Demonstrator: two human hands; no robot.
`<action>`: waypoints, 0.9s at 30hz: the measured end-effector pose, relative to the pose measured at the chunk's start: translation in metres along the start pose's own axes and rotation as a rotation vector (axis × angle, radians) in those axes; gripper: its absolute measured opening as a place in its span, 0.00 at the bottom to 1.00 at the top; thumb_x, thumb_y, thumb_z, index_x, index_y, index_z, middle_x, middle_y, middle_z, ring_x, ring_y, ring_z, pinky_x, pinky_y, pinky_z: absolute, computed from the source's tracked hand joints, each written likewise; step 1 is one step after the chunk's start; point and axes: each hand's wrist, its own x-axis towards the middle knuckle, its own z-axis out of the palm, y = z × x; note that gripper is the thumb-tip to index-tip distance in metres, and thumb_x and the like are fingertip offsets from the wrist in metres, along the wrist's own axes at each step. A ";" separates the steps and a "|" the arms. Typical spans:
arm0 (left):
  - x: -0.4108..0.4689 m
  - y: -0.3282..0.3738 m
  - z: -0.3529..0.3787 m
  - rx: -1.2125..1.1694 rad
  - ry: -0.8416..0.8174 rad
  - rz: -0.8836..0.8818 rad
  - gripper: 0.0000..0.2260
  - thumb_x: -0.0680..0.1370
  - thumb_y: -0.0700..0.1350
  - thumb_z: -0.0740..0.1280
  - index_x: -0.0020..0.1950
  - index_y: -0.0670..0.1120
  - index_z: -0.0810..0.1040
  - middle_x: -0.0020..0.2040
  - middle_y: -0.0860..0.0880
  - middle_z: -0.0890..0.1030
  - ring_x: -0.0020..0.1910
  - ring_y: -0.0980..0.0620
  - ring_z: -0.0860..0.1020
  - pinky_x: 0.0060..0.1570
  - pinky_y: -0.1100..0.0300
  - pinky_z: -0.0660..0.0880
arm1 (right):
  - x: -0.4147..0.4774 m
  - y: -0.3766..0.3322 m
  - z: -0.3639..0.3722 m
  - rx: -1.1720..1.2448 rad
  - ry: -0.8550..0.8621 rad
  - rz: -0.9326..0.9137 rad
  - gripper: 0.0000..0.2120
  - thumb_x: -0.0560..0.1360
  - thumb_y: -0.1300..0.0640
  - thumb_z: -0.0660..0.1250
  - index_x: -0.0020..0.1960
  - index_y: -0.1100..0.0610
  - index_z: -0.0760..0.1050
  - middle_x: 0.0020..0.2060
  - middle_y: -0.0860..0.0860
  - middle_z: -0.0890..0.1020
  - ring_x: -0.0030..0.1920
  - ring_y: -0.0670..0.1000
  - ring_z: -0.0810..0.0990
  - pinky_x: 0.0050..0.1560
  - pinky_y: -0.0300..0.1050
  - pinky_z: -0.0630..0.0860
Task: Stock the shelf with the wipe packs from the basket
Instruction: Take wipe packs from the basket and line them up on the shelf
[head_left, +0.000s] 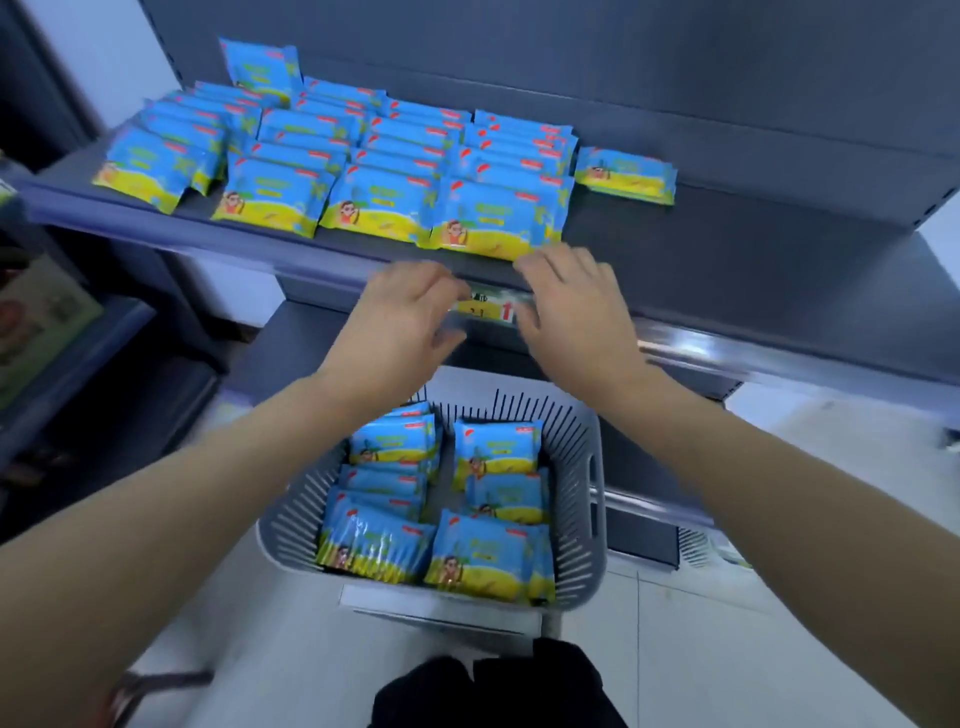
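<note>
- The wipe packs (457, 499) left to stock lay in the basket (587, 467) in two columns, long axes parallel to the shelf's front edge, below both hands and nearer the person
- The left hand (400, 322) and right hand (571, 306) hovered at the front edge of the shelf (727, 249), fingers (545, 260) relaxed and holding nothing, both about equally near the basket
- Stocked packs (337, 156) stood in rows on the shelf's left half, with one lone pack (626, 174) just beside them

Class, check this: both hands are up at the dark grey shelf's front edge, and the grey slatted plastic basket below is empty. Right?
No: the head view shows the grey slatted plastic basket holding several blue-and-yellow wipe packs. The rest stands.
</note>
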 end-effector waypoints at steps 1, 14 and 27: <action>-0.014 -0.008 0.010 -0.001 -0.074 -0.028 0.15 0.71 0.40 0.72 0.55 0.36 0.77 0.51 0.38 0.79 0.51 0.37 0.77 0.53 0.47 0.70 | -0.008 -0.005 0.016 0.012 -0.060 -0.019 0.15 0.77 0.57 0.60 0.63 0.58 0.70 0.59 0.55 0.73 0.59 0.58 0.70 0.55 0.50 0.64; -0.114 -0.091 0.128 0.155 -0.606 -0.304 0.19 0.74 0.46 0.68 0.64 0.44 0.71 0.61 0.42 0.73 0.60 0.42 0.71 0.58 0.52 0.64 | -0.065 0.000 0.182 -0.095 -0.694 -0.060 0.22 0.76 0.62 0.61 0.68 0.61 0.63 0.65 0.58 0.68 0.64 0.59 0.69 0.63 0.52 0.67; -0.117 -0.098 0.180 0.473 -0.748 -0.241 0.19 0.74 0.45 0.66 0.64 0.45 0.68 0.59 0.45 0.69 0.59 0.45 0.71 0.58 0.54 0.66 | -0.072 -0.003 0.231 -0.285 -0.640 -0.019 0.19 0.75 0.63 0.60 0.65 0.62 0.66 0.61 0.58 0.69 0.61 0.59 0.66 0.61 0.53 0.66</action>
